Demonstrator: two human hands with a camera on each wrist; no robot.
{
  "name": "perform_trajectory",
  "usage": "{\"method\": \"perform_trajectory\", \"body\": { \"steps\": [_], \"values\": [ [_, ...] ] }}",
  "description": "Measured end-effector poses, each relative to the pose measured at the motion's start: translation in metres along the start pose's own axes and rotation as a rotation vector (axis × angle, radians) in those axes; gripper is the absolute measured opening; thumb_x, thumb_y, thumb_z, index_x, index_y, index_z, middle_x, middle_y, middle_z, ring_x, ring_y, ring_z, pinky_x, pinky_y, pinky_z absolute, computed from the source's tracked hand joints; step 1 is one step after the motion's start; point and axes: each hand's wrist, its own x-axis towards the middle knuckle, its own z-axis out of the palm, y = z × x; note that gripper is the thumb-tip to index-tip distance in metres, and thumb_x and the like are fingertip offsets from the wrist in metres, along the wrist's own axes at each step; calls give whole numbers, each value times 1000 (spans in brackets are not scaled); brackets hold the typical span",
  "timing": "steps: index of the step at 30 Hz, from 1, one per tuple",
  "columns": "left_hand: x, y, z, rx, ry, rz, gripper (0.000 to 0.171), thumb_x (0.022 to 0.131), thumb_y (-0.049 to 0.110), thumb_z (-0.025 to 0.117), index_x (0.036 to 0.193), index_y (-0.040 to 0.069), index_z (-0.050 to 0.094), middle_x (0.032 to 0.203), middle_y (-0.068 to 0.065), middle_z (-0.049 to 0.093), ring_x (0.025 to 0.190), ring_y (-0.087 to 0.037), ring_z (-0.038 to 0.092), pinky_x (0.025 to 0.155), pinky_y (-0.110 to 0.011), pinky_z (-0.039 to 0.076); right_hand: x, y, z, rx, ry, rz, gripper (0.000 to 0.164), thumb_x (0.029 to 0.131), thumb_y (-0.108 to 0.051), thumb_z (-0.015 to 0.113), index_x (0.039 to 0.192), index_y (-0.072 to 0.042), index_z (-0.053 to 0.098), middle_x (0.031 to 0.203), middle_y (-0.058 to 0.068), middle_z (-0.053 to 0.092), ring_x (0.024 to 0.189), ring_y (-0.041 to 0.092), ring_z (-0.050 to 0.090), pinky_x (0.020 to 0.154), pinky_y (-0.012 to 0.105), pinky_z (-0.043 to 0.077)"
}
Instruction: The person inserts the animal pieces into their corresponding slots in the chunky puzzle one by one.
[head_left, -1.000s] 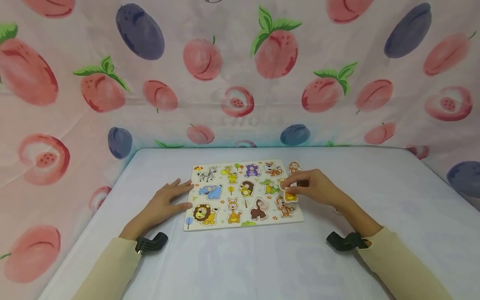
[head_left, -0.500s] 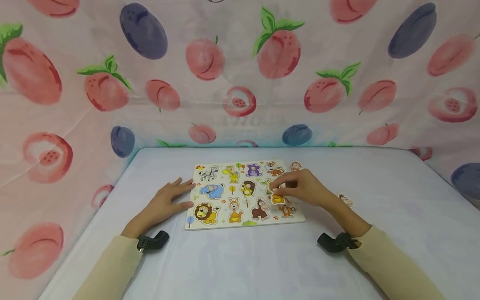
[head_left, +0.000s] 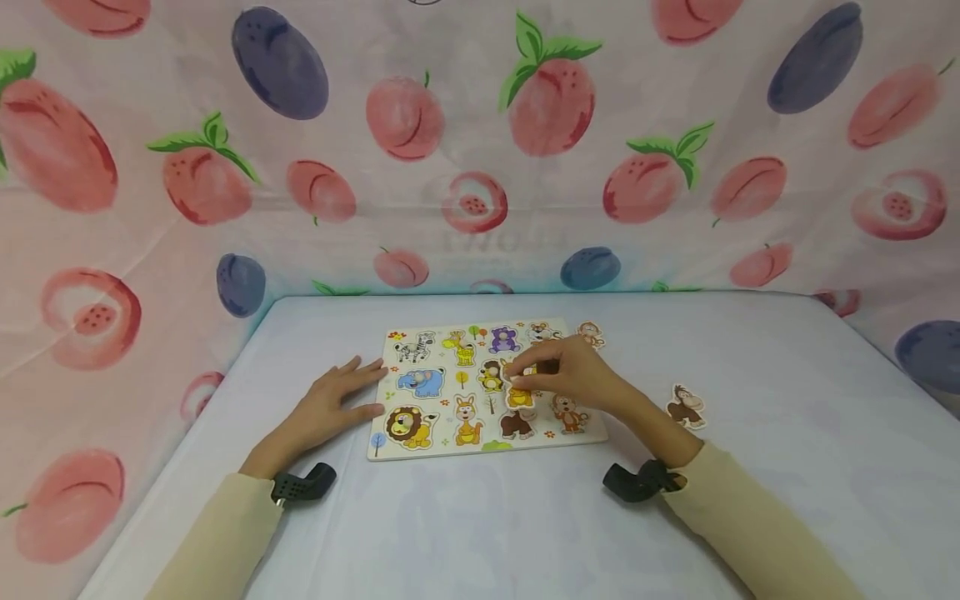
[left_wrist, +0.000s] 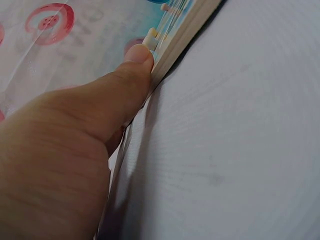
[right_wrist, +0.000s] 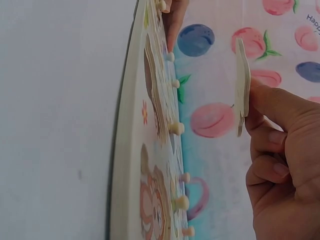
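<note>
A white wooden puzzle board (head_left: 442, 451) printed with animals lies on the table. My left hand (head_left: 330, 406) rests at its left edge, fingers extended and touching it; the left wrist view shows the thumb (left_wrist: 112, 92) against the board's edge (left_wrist: 167, 57). My right hand (head_left: 577, 375) pinches an orange kangaroo puzzle piece (head_left: 519, 397) between thumb and fingers, held over the board's middle. In the right wrist view this thin piece (right_wrist: 242, 85) appears edge-on, apart from the board (right_wrist: 125, 175). Several animal pieces, such as the lion (head_left: 411, 428) and elephant (head_left: 422, 383), sit in the board.
A gorilla piece (head_left: 686, 407) lies on the white-covered table (head_left: 480, 533), right of the board. Near the board's top right corner is a monkey piece (head_left: 590, 334). Behind the table hangs a fruit-printed cloth (head_left: 480, 125). Small knobs (right_wrist: 176, 128) stick up from the board.
My right hand has moved left with the kangaroo piece, from the board's right side to over its middle, uncovering the gorilla piece on the table. The left hand has stayed put.
</note>
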Motion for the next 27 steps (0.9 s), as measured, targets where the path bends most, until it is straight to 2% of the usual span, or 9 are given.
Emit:
{"method": "perform_trajectory", "body": {
  "steps": [7, 11, 18, 22, 27],
  "values": [
    [1, 0, 0, -7, -6, -8, 66, 87, 46, 66, 142, 16, 48, 152, -2, 35, 143, -34, 14, 111, -62, 7, 10, -6, 10, -17, -33, -1, 15, 82, -23, 77, 97, -23, 77, 91, -13, 71, 51, 11, 38, 45, 23, 30],
    [1, -1, 1, -7, -3, -7, 66, 87, 47, 66, 142, 17, 48, 152, -1, 35, 143, -34, 14, 111, -61, 7, 13, -8, 18, -8, -63, 17, 14, 82, -22, 77, 96, -22, 77, 88, -13, 71, 51, 10, 40, 46, 22, 32],
    [1, -3, 2, -7, 2, 0, 66, 87, 48, 65, 142, 17, 49, 152, -1, 36, 143, -34, 14, 111, -61, 7, 20, -10, 32, -7, -102, -20, 13, 82, -24, 77, 95, -22, 77, 90, -15, 71, 65, 10, 55, 50, 21, 37],
    [1, -3, 2, -14, 9, 8, 65, 86, 48, 66, 142, 17, 49, 151, -1, 36, 143, -33, 15, 112, -60, 7, 22, -11, 37, -12, -109, -6, 12, 82, -25, 77, 94, -24, 77, 87, -17, 70, 61, 9, 50, 49, 21, 33],
    [1, -4, 1, -1, 11, 25, 66, 87, 47, 66, 142, 16, 49, 151, -2, 37, 143, -34, 16, 112, -58, 8, 24, -12, 44, -2, -124, 39, 10, 82, -28, 77, 92, -27, 77, 84, -16, 69, 60, 9, 49, 50, 21, 37]
  ]
}}
